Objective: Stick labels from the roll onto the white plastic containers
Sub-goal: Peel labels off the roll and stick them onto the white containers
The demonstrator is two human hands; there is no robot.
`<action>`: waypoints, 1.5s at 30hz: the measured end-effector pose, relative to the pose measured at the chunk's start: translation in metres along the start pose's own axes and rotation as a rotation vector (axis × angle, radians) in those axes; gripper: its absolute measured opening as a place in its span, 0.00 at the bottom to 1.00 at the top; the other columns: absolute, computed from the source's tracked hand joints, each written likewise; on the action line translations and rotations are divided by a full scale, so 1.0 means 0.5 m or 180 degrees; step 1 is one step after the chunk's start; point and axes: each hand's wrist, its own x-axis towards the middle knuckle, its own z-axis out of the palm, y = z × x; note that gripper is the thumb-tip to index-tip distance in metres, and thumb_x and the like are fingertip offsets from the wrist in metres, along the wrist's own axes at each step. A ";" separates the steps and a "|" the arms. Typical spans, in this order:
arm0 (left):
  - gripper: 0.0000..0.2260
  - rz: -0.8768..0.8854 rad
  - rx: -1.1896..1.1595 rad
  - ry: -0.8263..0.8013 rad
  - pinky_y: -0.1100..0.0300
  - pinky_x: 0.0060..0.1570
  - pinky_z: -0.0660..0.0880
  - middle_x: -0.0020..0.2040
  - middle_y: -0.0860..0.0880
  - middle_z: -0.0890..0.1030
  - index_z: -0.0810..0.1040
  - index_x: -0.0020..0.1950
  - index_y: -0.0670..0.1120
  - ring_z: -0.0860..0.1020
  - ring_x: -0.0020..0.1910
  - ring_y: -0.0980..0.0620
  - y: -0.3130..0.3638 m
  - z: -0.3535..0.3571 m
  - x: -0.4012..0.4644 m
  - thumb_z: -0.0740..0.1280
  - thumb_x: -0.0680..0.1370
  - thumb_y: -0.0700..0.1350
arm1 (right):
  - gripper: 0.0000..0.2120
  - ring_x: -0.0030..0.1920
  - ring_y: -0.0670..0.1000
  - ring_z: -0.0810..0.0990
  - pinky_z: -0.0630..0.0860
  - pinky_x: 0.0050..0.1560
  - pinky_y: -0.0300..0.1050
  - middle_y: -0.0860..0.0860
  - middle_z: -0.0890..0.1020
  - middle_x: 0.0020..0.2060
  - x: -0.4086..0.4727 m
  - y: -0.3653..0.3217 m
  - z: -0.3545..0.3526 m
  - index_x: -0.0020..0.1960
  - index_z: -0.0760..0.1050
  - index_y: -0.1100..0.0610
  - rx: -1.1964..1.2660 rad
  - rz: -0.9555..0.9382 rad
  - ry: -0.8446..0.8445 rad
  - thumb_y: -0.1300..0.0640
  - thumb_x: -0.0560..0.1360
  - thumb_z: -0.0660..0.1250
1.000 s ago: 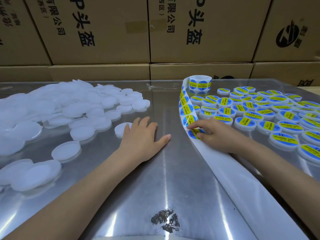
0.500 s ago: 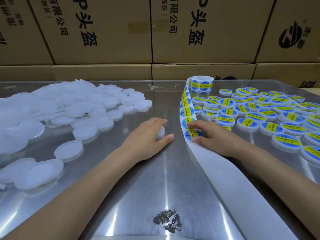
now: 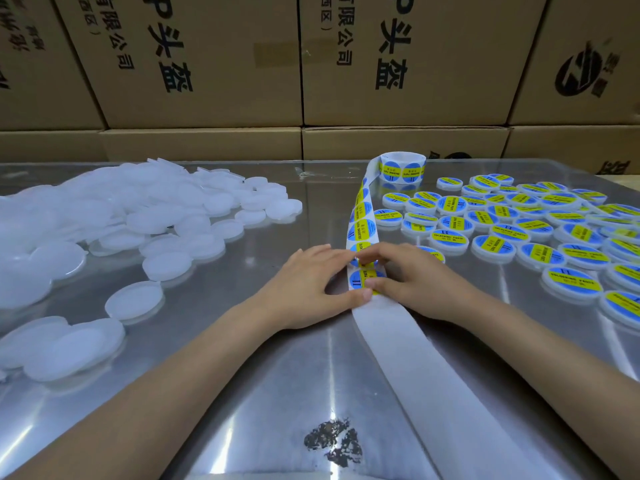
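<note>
The label roll [image 3: 402, 172] stands at the back, and its strip [image 3: 360, 216] of blue-and-yellow round labels runs toward me. Bare backing paper [image 3: 415, 368] trails past my hands to the front edge. My right hand [image 3: 419, 282] pinches a label [image 3: 360, 280] on the strip between thumb and forefinger. My left hand [image 3: 308, 285] arches beside it, its thumb and fingertips touching the strip's left edge. The white container it was sliding is hidden. Unlabelled white containers [image 3: 131, 220] are heaped on the left, and one [image 3: 133, 301] lies near my left wrist.
Several labelled containers [image 3: 519, 223] cover the right side of the shiny metal table [image 3: 242, 393]. Stacked cardboard boxes [image 3: 214, 64] wall off the back. A dark scuffed patch [image 3: 332, 445] marks the table near the front edge.
My left hand slid a white container rightward from the pile to the strip, where it is now hidden. My right hand stayed on the same label, and the strip shifted slightly toward me.
</note>
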 end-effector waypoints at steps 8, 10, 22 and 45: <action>0.33 -0.0137 -0.0185 0.0108 0.57 0.63 0.64 0.59 0.53 0.76 0.66 0.71 0.54 0.69 0.62 0.54 0.002 0.001 0.001 0.59 0.69 0.67 | 0.22 0.59 0.50 0.71 0.69 0.58 0.46 0.52 0.77 0.56 0.007 0.008 0.006 0.69 0.67 0.48 -0.0347 0.0215 -0.0086 0.49 0.76 0.65; 0.31 -0.0146 -0.0209 0.0171 0.57 0.61 0.65 0.56 0.52 0.76 0.68 0.69 0.54 0.70 0.58 0.53 0.004 0.001 0.001 0.59 0.69 0.66 | 0.20 0.58 0.49 0.72 0.69 0.54 0.44 0.52 0.77 0.54 0.008 0.006 0.004 0.67 0.69 0.48 -0.0391 0.0206 0.0015 0.49 0.75 0.66; 0.29 -0.0104 -0.0072 0.0117 0.52 0.64 0.65 0.60 0.57 0.75 0.74 0.64 0.56 0.69 0.61 0.57 0.001 0.003 0.003 0.55 0.70 0.69 | 0.16 0.43 0.51 0.78 0.73 0.50 0.47 0.55 0.82 0.39 0.003 -0.029 -0.017 0.41 0.78 0.59 0.0586 0.0059 0.0919 0.47 0.76 0.64; 0.25 -0.0026 -0.0099 0.1580 0.58 0.50 0.69 0.51 0.51 0.78 0.78 0.58 0.48 0.75 0.51 0.52 0.005 -0.027 -0.008 0.76 0.66 0.57 | 0.04 0.54 0.45 0.80 0.76 0.55 0.42 0.47 0.85 0.49 -0.001 -0.043 -0.037 0.44 0.82 0.52 0.3452 0.1368 0.0508 0.54 0.72 0.69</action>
